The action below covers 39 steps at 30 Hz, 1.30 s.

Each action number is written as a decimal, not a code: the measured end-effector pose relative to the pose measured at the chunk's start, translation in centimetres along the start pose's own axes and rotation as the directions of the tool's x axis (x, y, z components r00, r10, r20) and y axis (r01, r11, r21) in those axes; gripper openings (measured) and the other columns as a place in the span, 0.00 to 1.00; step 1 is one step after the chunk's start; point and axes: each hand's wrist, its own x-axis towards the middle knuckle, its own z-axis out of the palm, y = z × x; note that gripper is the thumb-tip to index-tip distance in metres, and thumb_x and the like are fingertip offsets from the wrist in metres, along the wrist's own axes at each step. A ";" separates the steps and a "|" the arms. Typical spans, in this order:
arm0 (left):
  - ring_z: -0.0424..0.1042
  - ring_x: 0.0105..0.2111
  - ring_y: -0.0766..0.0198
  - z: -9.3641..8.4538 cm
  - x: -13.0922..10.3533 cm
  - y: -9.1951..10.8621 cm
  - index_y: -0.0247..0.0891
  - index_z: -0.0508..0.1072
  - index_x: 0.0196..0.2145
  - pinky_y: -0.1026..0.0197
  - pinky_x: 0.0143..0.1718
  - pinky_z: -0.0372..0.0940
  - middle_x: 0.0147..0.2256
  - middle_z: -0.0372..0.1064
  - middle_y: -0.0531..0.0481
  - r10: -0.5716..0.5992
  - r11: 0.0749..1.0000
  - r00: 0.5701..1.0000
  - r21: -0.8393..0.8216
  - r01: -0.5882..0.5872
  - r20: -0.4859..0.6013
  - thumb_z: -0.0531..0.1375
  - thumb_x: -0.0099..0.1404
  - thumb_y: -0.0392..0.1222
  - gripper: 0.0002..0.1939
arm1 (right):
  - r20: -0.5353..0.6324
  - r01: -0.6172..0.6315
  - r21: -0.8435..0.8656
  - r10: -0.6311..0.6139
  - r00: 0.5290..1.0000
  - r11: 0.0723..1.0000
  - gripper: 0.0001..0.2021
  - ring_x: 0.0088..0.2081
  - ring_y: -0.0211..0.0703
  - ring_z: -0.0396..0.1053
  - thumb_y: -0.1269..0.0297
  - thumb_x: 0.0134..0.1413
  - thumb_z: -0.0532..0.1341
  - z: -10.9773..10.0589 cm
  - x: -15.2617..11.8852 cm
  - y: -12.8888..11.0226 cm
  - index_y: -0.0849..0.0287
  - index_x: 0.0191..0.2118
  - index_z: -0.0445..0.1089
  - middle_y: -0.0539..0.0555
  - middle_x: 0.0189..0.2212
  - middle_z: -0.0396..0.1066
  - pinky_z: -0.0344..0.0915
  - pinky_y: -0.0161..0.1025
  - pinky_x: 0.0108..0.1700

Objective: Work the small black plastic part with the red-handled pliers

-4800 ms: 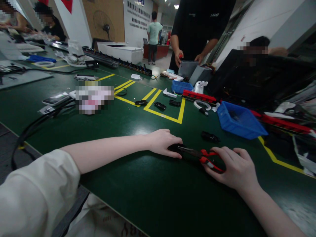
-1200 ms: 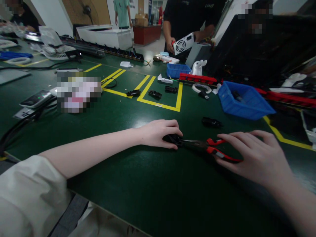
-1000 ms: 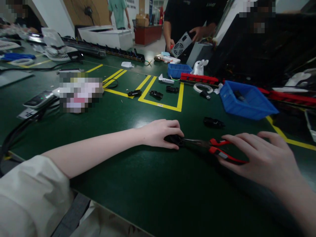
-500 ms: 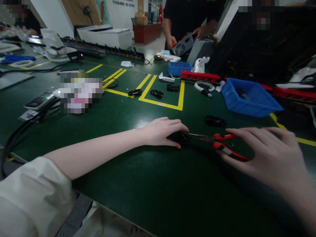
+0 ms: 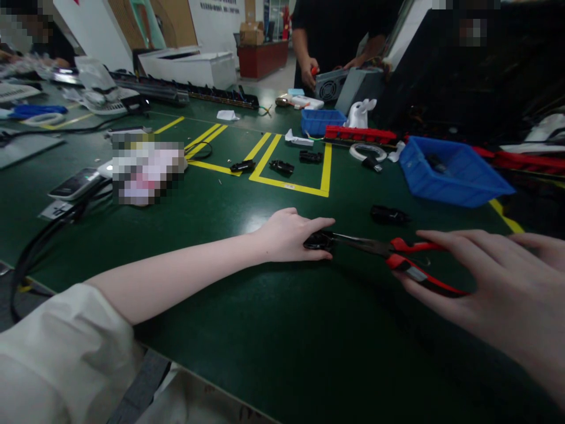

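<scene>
Between the thumb and fingers of my left hand (image 5: 293, 237) is a small black part (image 5: 319, 240), resting low over the green table (image 5: 247, 330). My right hand (image 5: 489, 271) is wrapped round the red handles of long-nose pliers (image 5: 397, 253). The tips of the pliers point left and meet the black part; whether they grip it is too small to tell. Another black part (image 5: 389, 215) lies on the table just behind the pliers.
Black parts (image 5: 281, 168) lie near yellow tape lines. A blue bin (image 5: 454, 176) stands at the right, a smaller blue bin (image 5: 323, 122) farther back. Cables (image 5: 44, 229) and a handheld device (image 5: 77, 184) lie left. Across the table a person handles a metal box (image 5: 331, 86).
My right hand and the pliers have shifted slightly right, and the handles look a little wider apart. The index finger of my left hand has straightened. The other person's metal box is lower.
</scene>
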 end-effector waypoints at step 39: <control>0.77 0.42 0.59 0.0 0.0 -0.2 0.38 0.65 0.61 0.61 0.38 0.60 0.51 0.75 0.43 0.171 0.985 0.985 -0.033 -0.170 0.032 0.62 0.65 0.60 0.34 | 0.094 -0.028 0.092 0.019 0.995 0.995 0.22 0.35 0.55 0.71 0.47 0.60 0.54 -1.9 0.4 -1.6 0.60 0.47 0.70 0.59 0.38 0.75 0.60 0.53 0.45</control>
